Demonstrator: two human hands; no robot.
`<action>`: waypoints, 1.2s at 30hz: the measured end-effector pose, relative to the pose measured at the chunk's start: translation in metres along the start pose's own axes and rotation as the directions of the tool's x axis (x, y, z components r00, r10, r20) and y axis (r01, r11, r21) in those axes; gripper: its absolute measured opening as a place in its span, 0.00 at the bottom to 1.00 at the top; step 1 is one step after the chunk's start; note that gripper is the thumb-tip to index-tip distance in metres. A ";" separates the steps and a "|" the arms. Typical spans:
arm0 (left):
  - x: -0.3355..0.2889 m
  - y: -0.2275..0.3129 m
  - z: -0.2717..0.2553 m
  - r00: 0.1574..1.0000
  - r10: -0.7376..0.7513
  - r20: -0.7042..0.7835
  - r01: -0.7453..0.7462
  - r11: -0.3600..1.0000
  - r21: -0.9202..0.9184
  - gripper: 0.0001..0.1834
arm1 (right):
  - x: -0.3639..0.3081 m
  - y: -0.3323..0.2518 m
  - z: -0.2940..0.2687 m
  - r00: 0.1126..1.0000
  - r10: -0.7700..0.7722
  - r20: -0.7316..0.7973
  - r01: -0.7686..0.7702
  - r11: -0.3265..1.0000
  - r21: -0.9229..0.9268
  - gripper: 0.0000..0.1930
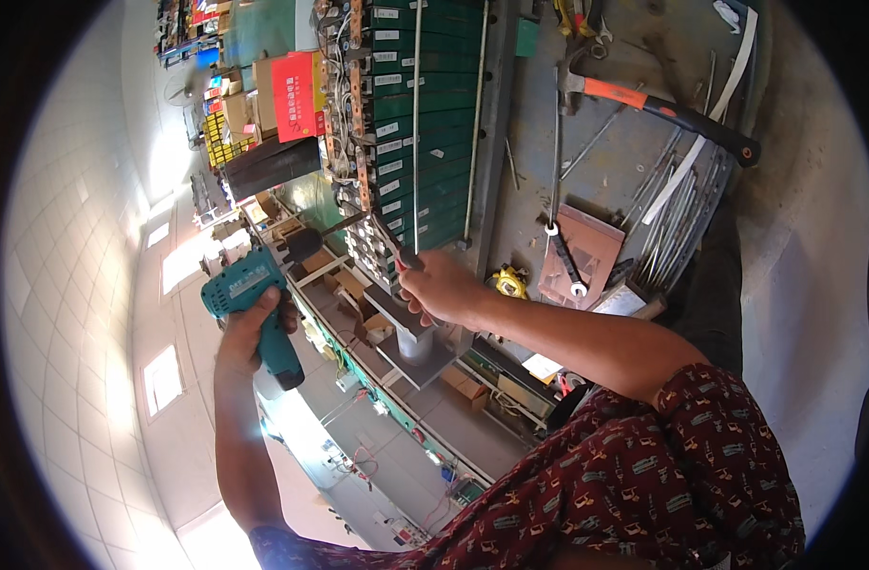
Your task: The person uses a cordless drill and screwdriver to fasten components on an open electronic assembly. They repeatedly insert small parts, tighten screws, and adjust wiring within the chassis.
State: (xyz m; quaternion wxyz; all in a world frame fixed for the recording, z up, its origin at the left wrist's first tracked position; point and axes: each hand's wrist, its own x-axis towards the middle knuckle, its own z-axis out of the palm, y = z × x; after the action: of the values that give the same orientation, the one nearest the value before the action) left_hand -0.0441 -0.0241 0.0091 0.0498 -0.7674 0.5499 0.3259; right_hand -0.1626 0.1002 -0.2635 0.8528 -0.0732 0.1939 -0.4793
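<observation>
Where the left hand (245, 332) wraps: drill (242, 285), held by its grip — bit (344, 226) pointing away from that hand toward the cells.
Right hand (444, 287): curled around a tool (409, 258) — exact kind hard to tell — just beside the bit.
Cells (444, 190): green, in a row, just above the right hand.
Hammer (658, 106): on the counter (529, 104), well up and right of that hand.
Wrench (564, 257): nearer, right of the same hand.
</observation>
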 end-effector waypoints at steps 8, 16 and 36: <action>-0.009 0.005 -0.001 0.999 -0.048 0.007 0.048 0.999 -0.008 0.18 | -0.004 0.002 -0.002 0.999 0.026 0.021 -0.026 1.000 0.008 0.09; -0.019 -0.002 0.007 0.999 0.047 -0.005 -0.047 0.998 -0.036 0.15 | -0.007 -0.008 0.010 0.995 0.090 -0.039 -0.088 0.995 0.046 0.10; -0.124 -0.200 0.223 0.968 0.250 -0.026 -0.218 0.783 -0.583 0.24 | -0.227 -0.134 -0.183 0.898 0.138 -0.418 -0.410 0.611 -0.678 0.14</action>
State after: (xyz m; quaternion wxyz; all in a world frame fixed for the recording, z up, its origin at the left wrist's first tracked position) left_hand 0.0086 0.2519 -0.1528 -0.2133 -0.6628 0.5132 0.5019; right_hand -0.4475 0.2327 -0.3297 0.7647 -0.3078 0.5207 -0.2224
